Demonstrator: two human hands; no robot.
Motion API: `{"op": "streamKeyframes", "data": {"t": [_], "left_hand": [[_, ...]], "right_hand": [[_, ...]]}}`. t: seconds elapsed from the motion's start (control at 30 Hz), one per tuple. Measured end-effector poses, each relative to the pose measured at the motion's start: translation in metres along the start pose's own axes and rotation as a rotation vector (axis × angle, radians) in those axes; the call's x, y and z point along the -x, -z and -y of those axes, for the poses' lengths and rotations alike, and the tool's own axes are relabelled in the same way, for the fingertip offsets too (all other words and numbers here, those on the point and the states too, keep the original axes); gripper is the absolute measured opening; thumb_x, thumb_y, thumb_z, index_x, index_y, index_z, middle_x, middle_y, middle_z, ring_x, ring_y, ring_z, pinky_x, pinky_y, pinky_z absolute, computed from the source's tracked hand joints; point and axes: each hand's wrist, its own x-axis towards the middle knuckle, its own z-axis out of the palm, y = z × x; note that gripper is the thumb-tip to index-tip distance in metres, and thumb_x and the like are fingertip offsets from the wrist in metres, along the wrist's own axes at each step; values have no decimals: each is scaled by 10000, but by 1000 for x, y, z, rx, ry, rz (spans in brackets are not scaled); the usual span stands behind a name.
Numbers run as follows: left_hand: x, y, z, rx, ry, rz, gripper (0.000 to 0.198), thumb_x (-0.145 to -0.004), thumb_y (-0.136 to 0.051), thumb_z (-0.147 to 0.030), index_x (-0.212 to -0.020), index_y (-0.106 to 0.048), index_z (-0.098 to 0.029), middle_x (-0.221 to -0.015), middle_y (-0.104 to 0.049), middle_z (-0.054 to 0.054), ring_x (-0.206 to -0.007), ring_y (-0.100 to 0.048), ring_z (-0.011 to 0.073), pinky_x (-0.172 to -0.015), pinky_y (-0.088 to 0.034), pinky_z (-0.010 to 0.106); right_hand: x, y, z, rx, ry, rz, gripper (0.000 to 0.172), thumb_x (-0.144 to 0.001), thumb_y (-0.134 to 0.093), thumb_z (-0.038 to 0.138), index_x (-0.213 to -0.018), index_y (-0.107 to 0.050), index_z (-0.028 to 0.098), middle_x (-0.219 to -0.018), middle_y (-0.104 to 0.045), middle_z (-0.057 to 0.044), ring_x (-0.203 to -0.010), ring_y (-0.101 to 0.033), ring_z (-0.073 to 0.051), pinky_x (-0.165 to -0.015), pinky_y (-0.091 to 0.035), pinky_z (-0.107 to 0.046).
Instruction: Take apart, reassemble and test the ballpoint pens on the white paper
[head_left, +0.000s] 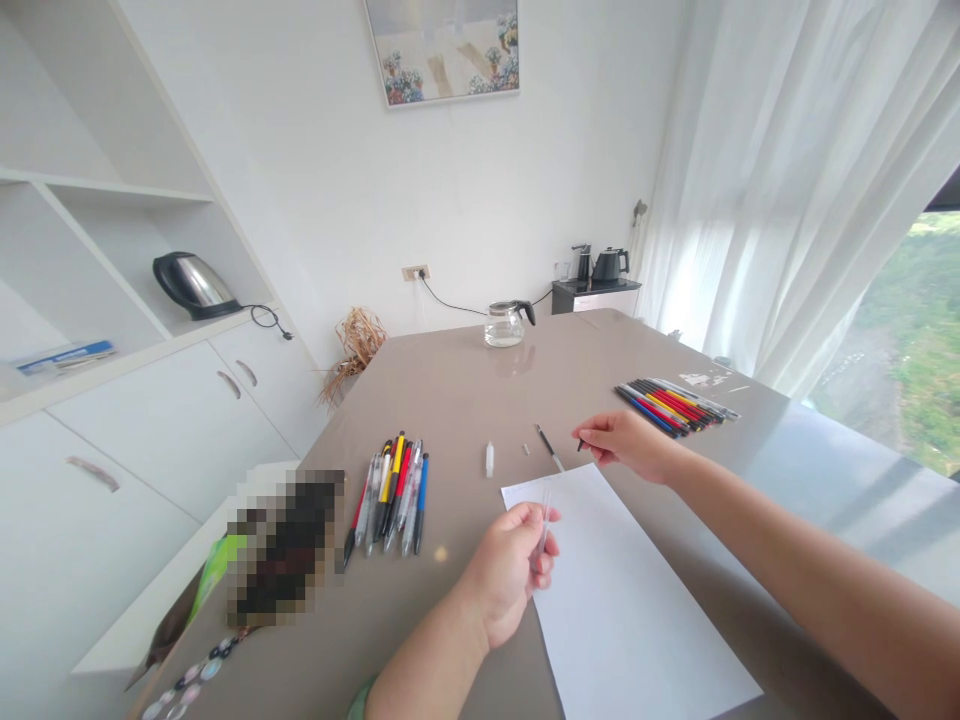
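Observation:
My left hand (517, 560) is closed around a clear pen barrel (544, 515) above the upper left part of a white paper sheet (630, 590). Just past the paper's top edge, my right hand (619, 443) pinches a small black pen part (580, 444); its exact kind is too small to make out. Between and beyond the hands lie a pen refill (549, 447) with a dark end, a tiny spring-like piece (526, 449) and a short clear pen piece (490, 459).
Pens (390, 495) in several colours lie left of the paper. A row of more pens (675, 405) lies at right, near white scraps (701, 379). A glass pot (504, 325) stands at the table's far end. Beads (191, 690) lie at the near left edge.

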Motion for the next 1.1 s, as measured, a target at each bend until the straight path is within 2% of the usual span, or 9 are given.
{"op": "streamKeyframes", "data": {"t": [0.1, 0.3, 0.5, 0.73, 0.87, 0.97, 1.0, 1.1], "left_hand": [[0, 1, 0, 10, -8, -4, 265, -786, -439, -375, -887, -489, -135, -666, -434, 0, -493, -346, 50, -466, -198, 203], [0, 0, -1, 12, -8, -20, 257, -772, -453, -367, -871, -484, -132, -647, -436, -3, -481, -346, 51, -461, -195, 205], [0, -1, -1, 12, -5, -17, 276, -748, -478, -391, -858, -492, -138, -650, -447, -2, -481, -360, 56, -469, -213, 213], [-2, 1, 1, 13, -23, -13, 271, -765, -460, -382, -868, -495, -133, -647, -456, 1, -476, -364, 54, -468, -215, 211], [-2, 1, -1, 26, -22, -29, 260, -775, -449, -364, -869, -496, -126, -636, -456, 3, -471, -367, 55, -461, -213, 208], [-1, -1, -4, 55, -27, -55, 253, -782, -440, -346, -884, -493, -120, -637, -465, 12, -478, -384, 62, -464, -229, 209], [-1, -1, -5, 62, -29, -65, 246, -784, -438, -333, -892, -491, -118, -641, -471, 17, -482, -391, 65, -465, -234, 210], [0, -2, -6, 64, -14, -63, 225, -785, -445, -293, -941, -471, -133, -647, -489, 21, -487, -407, 69, -466, -242, 208]], "right_hand": [[-25, 4, -3, 269, -68, -23, 199, -723, -506, 263, -827, -603, 124, -642, -587, -52, -483, -490, -95, -490, -405, -215], [-56, 0, -1, 448, -48, 3, 85, -638, -564, 166, -684, -627, 134, -578, -600, -33, -500, -508, -106, -483, -365, -197], [-60, -2, -1, 523, -5, 22, 109, -657, -536, 181, -700, -630, 149, -593, -607, -22, -521, -512, -103, -491, -355, -186], [-59, -1, -4, 501, 0, 1, 131, -674, -521, 203, -725, -630, 151, -593, -608, -24, -517, -520, -104, -480, -363, -186], [-48, -1, 5, 475, 44, -112, 173, -703, -503, 265, -749, -623, 150, -682, -611, -43, -587, -519, -120, -512, -363, -198], [-22, -9, 15, 424, 84, -142, 261, -752, -439, 351, -812, -611, 164, -704, -596, -36, -569, -498, -110, -496, -359, -198], [-11, -14, 19, 389, 95, -109, 292, -764, -416, 381, -820, -609, 170, -671, -584, -27, -529, -483, -100, -474, -356, -196], [23, -31, 28, 137, 132, 113, 358, -768, -400, 451, -806, -607, 162, -616, -549, -15, -463, -451, -83, -433, -342, -196]]}}
